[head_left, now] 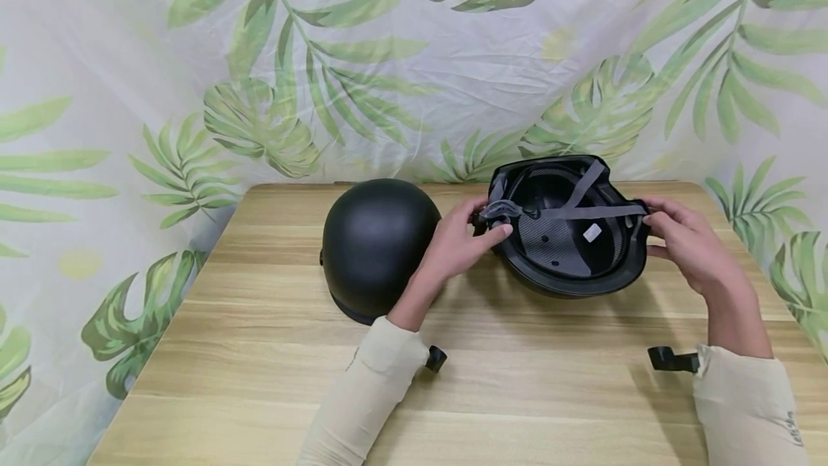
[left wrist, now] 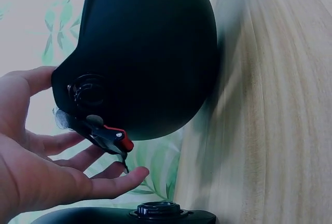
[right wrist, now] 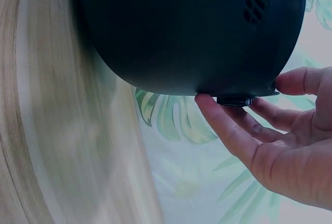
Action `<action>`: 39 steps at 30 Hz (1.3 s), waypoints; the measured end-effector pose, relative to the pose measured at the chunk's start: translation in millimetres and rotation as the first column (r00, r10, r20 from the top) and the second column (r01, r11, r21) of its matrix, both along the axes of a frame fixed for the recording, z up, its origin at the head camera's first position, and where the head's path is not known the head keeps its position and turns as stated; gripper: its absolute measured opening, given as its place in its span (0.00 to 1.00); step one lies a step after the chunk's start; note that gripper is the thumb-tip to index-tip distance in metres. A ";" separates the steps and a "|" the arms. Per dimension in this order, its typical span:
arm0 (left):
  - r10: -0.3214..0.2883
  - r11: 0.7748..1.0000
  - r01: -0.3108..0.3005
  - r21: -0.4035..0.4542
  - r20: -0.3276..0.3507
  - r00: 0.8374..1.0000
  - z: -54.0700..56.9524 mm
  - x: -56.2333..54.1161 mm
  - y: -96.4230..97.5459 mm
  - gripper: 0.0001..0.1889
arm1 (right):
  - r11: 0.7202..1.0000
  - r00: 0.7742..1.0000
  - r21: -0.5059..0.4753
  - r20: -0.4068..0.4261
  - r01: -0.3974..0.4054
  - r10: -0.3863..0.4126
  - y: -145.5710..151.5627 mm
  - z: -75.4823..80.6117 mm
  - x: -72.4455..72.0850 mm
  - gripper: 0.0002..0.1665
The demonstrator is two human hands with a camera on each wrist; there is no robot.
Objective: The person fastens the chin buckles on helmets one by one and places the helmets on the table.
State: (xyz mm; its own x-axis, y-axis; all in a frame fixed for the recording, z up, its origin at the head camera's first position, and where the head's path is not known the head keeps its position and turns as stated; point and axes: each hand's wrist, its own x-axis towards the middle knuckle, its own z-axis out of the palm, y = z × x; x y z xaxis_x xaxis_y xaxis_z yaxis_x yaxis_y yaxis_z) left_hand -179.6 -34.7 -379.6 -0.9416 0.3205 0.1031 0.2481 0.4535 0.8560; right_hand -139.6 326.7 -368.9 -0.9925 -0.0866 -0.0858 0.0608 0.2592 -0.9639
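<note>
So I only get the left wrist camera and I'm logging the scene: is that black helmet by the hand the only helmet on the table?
Observer: No. The head view shows a second helmet resting dome up on the table, left of the upturned helmet held by both hands.
Operator: What's inside the upturned one?
Observer: Grey straps crossing dark padding, with a small white tag.
Operator: Where is the right hand?
Observer: The right hand is at the helmet's right rim; its wrist view shows the fingertips touching the lower edge.
Operator: And the left hand?
Observer: The left hand is at the left rim, where the strap ends.
</note>
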 end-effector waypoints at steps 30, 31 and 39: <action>0.011 0.999 -0.014 -0.031 -0.085 0.996 19.7 7.9 -12.4 0.27 | 0.991 0.993 -0.084 0.045 -0.102 0.106 0.6 -4.5 -0.2 0.16; 0.007 0.999 -0.011 -0.038 -0.082 0.997 20.7 8.0 -13.1 0.27 | 0.990 0.993 -0.097 0.042 -0.106 0.111 1.1 -4.9 0.0 0.16; -0.010 0.997 0.003 -0.076 -0.094 0.996 24.3 6.1 -18.6 0.25 | 0.991 0.990 -0.002 0.029 -0.135 0.135 3.6 -4.3 0.5 0.17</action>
